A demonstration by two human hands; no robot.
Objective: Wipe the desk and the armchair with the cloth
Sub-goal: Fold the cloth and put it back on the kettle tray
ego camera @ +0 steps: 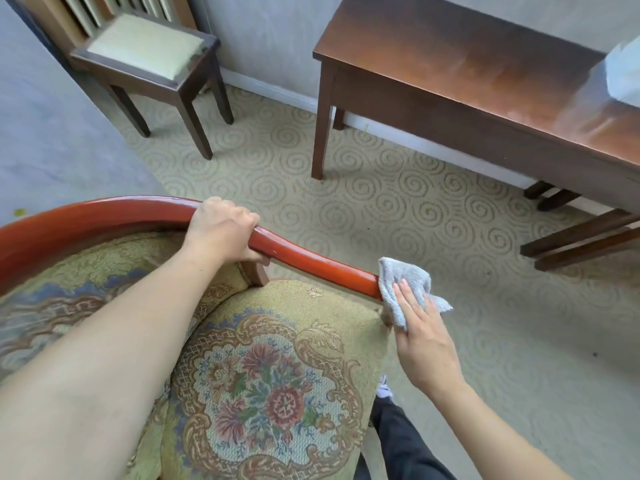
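Note:
The armchair (311,261) fills the lower left: a curved red-brown wooden rail over a floral tapestry seat. My left hand (221,230) grips the top rail near its middle. My right hand (420,336) presses a light blue-grey cloth (403,282) flat against the front end of the armrest, fingers extended over it. The dark wooden desk (450,60) stands against the wall at the upper right, apart from both hands.
A dark wooden chair (145,46) with a pale cushion stands at the upper left by the wall. A pale blue object (623,74) lies on the desk's right end. Swirl-patterned carpet (346,209) spreads between the furniture. My leg and shoe (386,391) are beside the armchair.

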